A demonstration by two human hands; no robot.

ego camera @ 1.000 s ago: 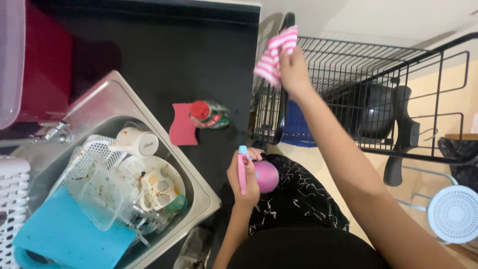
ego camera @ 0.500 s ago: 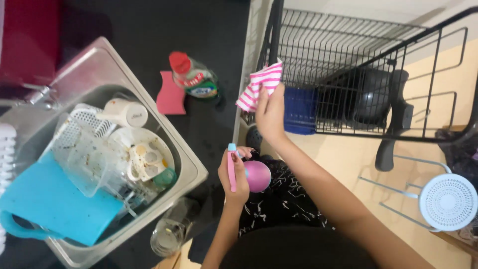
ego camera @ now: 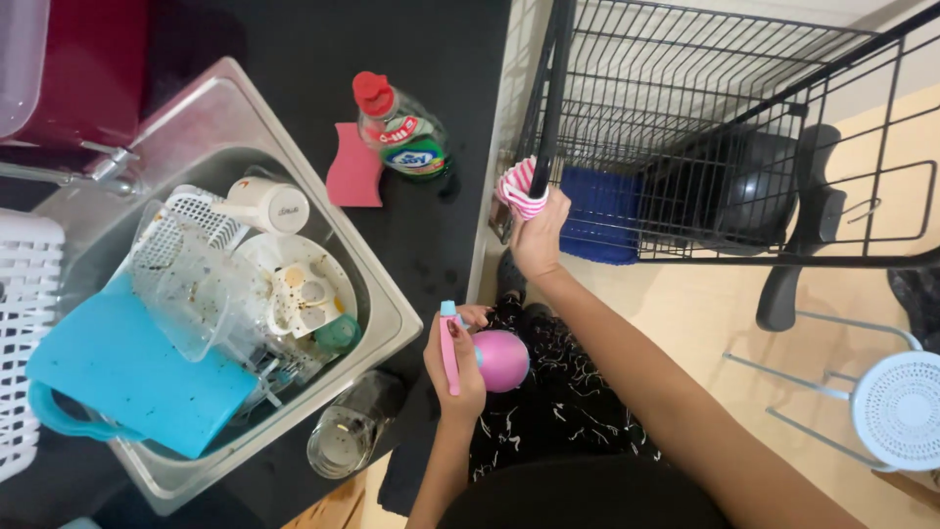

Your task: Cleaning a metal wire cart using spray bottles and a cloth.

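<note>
So far left there's a white plastic basket (ego camera: 24, 343), then a steel sink (ego camera: 387, 323) absolutely stuffed: a blue cutting board (ego camera: 127, 377) leaning in the near corner, a clear plastic jug (ego camera: 191, 294) speckled with bits, a white plate (ego camera: 304, 294) with food residue, and a white mug (ego camera: 266, 206) toward the back. An empty glass (ego camera: 343, 441) sits on the black counter just outside the sink's near corner. Further back on the counter there's a pink sponge (ego camera: 352, 176) touching a green dish soap bottle (ego camera: 401, 137) with a red cap, lying tilted.

Now the hands. The left hand (ego camera: 455, 367) is wrapped around a small pink-purple cup (ego camera: 501, 360) at the counter's edge, above the lap, and the same grip pins a thin pink stick-like utensil (ego camera: 449, 343) against it. That utensil's long axis runs roughly up-and-down in the picture, blue tip pointing away from the body. The cup's open or shut end isn't clear from here.

The right hand (ego camera: 539, 235) is farther out, closed on a bunched pink-and-white striped cloth (ego camera: 519, 186), right by the black post of the wire rack (ego camera: 725, 127). So the hands are apart: the cloth is up and slightly right of the cup, and the right hand is obviously the closer one to the rack. A white stool (ego camera: 896, 407) is at far right.
</note>
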